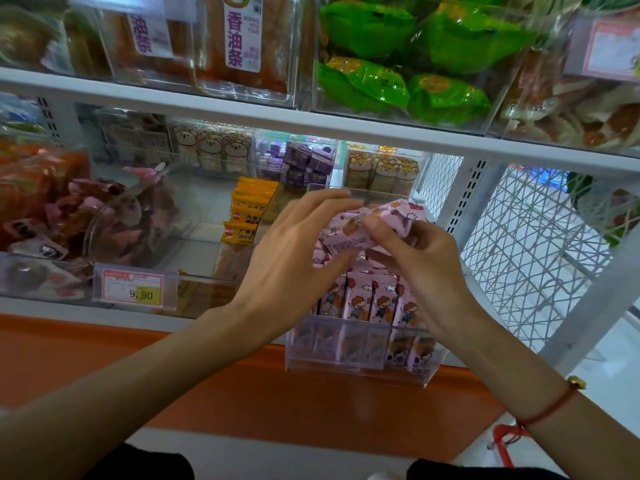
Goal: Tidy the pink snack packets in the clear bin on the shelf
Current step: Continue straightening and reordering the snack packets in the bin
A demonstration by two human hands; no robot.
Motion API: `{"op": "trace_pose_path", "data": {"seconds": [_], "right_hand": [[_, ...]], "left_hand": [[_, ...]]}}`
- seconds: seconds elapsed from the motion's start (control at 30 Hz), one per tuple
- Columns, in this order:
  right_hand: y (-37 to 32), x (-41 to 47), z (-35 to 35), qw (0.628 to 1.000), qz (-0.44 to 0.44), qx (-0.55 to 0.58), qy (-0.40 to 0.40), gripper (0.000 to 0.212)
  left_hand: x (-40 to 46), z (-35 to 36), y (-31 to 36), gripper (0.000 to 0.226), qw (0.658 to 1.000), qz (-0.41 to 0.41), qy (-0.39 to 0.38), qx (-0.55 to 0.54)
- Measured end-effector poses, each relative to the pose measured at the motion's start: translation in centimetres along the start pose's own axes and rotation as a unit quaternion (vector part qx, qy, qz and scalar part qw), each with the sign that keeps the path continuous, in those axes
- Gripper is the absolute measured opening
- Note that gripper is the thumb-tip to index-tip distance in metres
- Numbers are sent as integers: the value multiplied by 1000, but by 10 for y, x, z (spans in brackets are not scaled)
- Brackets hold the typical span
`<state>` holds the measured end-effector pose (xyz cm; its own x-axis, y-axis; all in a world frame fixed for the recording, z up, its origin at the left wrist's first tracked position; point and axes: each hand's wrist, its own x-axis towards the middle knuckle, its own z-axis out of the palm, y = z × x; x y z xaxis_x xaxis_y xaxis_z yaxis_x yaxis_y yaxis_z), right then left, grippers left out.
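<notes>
While I stand at a white shelf with an orange base strip below it, my left hand and right hand both grip a bunch of pink snack packets just above the clear bin. More pink packets stand upright in a row inside that bin. Beside it sit yellow packets, and a price tag reads 9.90. Green bags fill the bin overhead. White wire mesh closes the shelf's right end.
</notes>
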<state>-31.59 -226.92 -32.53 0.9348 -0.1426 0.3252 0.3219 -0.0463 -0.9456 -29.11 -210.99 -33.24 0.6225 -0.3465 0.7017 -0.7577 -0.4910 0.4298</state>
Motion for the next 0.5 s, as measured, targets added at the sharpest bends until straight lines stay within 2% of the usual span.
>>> {"op": "trace_pose_path", "data": {"seconds": [0.07, 0.13, 0.23, 0.3, 0.4, 0.5], "right_hand": [[0, -1, 4, 999, -19, -31, 34, 23], [2, -1, 5, 998, -18, -55, 36, 35], [1, -1, 4, 997, -7, -79, 2, 45], [-1, -1, 3, 998, 10, -62, -7, 38], [-3, 1, 1, 996, 85, -22, 1, 31], [-5, 1, 1, 985, 168, 31, -11, 36]], "left_hand": [[-1, 2, 2, 48, 1000, 6, 3, 2], [-1, 2, 1, 44, 1000, -2, 7, -16], [5, 0, -2, 42, 991, -63, -24, -113], [9, -3, -5, 37, 973, -107, -74, -189], [9, -6, -5, 21, 943, -145, -128, -270], [9, -6, -4, 22, 912, -193, -152, -327]]}}
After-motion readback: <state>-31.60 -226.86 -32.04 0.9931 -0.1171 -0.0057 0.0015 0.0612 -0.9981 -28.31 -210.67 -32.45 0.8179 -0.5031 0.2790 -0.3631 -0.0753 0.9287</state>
